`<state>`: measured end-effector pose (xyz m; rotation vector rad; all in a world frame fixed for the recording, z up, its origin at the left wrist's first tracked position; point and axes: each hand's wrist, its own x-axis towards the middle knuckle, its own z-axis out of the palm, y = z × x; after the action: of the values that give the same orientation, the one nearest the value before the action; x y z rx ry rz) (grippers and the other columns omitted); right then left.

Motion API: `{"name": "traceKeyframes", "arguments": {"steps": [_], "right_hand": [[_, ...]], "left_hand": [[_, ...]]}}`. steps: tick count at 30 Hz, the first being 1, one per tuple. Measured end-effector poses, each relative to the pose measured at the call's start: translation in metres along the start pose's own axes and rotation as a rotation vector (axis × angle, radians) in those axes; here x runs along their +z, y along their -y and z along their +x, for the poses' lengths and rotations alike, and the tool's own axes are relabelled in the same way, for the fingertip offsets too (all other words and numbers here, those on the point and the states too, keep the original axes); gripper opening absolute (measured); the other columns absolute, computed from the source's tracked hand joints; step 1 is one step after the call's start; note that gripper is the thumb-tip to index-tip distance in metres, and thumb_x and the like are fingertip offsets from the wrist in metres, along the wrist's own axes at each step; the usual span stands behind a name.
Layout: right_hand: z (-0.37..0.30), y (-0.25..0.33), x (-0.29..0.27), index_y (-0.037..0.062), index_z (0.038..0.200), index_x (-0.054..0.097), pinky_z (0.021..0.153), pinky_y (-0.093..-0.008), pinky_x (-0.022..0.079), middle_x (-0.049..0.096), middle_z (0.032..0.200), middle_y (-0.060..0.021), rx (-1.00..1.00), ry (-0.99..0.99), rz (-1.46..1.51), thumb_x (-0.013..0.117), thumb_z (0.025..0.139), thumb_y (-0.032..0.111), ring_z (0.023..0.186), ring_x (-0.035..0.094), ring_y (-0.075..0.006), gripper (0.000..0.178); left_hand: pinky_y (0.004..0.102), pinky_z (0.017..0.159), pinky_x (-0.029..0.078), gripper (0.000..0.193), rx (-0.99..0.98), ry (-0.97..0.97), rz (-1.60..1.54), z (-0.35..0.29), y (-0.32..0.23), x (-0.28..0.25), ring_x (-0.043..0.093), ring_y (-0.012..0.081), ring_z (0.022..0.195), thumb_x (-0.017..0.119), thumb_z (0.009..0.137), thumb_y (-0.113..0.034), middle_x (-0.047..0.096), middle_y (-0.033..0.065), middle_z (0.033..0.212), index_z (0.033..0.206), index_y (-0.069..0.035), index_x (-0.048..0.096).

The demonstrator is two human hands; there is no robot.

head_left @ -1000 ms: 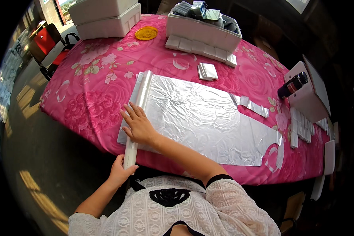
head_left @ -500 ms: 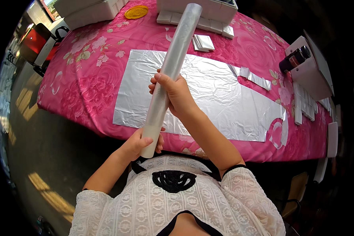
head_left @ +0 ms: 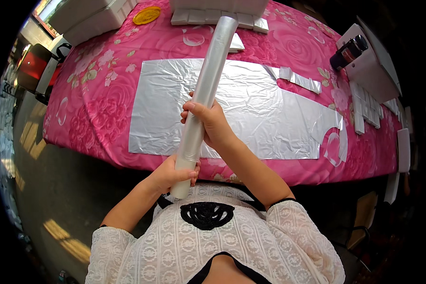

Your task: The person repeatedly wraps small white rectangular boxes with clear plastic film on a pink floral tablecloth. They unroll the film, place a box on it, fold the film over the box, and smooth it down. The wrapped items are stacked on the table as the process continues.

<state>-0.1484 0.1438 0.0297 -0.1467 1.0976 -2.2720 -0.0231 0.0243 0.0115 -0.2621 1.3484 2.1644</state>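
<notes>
A long roll of translucent plastic film (head_left: 213, 68) slants up and away from me above the table's near edge. My left hand (head_left: 171, 173) is closed round it near its lower end. Higher up, about the middle, my right hand (head_left: 207, 118) wraps it with the thumb lying across the front. Beneath and beyond the roll, a silvery plastic apron-shaped sheet (head_left: 251, 111) lies spread on the table, its surface wrinkled. Its curved cutouts and strap-like ends point right. The roll covers part of this sheet.
The table wears a pink floral cloth (head_left: 97, 123). White foam boxes (head_left: 92, 23) and a yellow disc (head_left: 146, 15) stand at the back. Folded white packets (head_left: 206, 18) line the far edge. A dark bottle (head_left: 349, 52) leans by a white box (head_left: 369, 68) at right, near more packets (head_left: 364, 109).
The lower end of the roll has come slightly nearer my body, and the left hand now wraps it more fully. The view has shifted a little, so the table things appear moved.
</notes>
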Motion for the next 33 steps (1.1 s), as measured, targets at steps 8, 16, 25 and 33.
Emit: {"name": "traceKeyframes", "arguments": {"steps": [8, 16, 25, 33], "right_hand": [[-0.012, -0.036, -0.013, -0.0037, 0.111, 0.037, 0.066, -0.0301, 0.05, 0.052, 0.088, -0.0111, 0.003, -0.09, -0.149, 0.069, 0.074, 0.019, 0.078, 0.058, -0.0172, 0.054], [0.035, 0.009, -0.083, -0.0034, 0.113, 0.04, 0.076, -0.0336, 0.049, 0.054, 0.101, -0.0127, -0.098, -0.299, -0.063, 0.066, 0.077, 0.018, 0.09, 0.058, -0.0211, 0.05], [0.036, 0.053, -0.143, 0.0027, 0.093, 0.062, 0.053, -0.021, 0.041, 0.061, 0.08, -0.0017, 0.089, -0.206, -0.719, 0.061, 0.081, 0.03, 0.059, 0.05, -0.007, 0.03], [0.041, 0.049, -0.138, 0.0025, 0.084, 0.063, 0.052, -0.0191, 0.04, 0.057, 0.069, -0.0001, 0.296, 0.161, -0.755, 0.065, 0.081, 0.025, 0.058, 0.05, -0.0059, 0.022]], "left_hand": [[0.026, 0.06, 0.048, 0.053, 0.127, -0.306, 0.009, 0.016, 0.003, -0.001, 0.057, 0.0125, 0.065, 0.059, 0.08, -0.051, 0.056, 0.006, 0.078, 0.1, -0.003, 0.049], [0.0274, 0.056, 0.048, 0.048, -0.214, -0.147, 0.163, -0.019, 0.032, -0.033, 0.055, 0.0127, 0.061, 0.052, 0.085, -0.049, 0.056, 0.0051, 0.074, 0.098, -0.003, 0.053], [0.0266, 0.056, 0.047, 0.053, -0.357, -0.14, 0.113, -0.044, 0.047, -0.046, 0.054, 0.0126, 0.061, 0.058, 0.079, -0.051, 0.056, 0.0043, 0.073, 0.099, -0.003, 0.054], [0.026, 0.059, 0.048, 0.048, -0.388, -0.099, 0.117, -0.037, 0.05, -0.053, 0.055, 0.012, 0.066, 0.056, 0.083, -0.047, 0.057, 0.0029, 0.076, 0.102, -0.004, 0.054]]}}
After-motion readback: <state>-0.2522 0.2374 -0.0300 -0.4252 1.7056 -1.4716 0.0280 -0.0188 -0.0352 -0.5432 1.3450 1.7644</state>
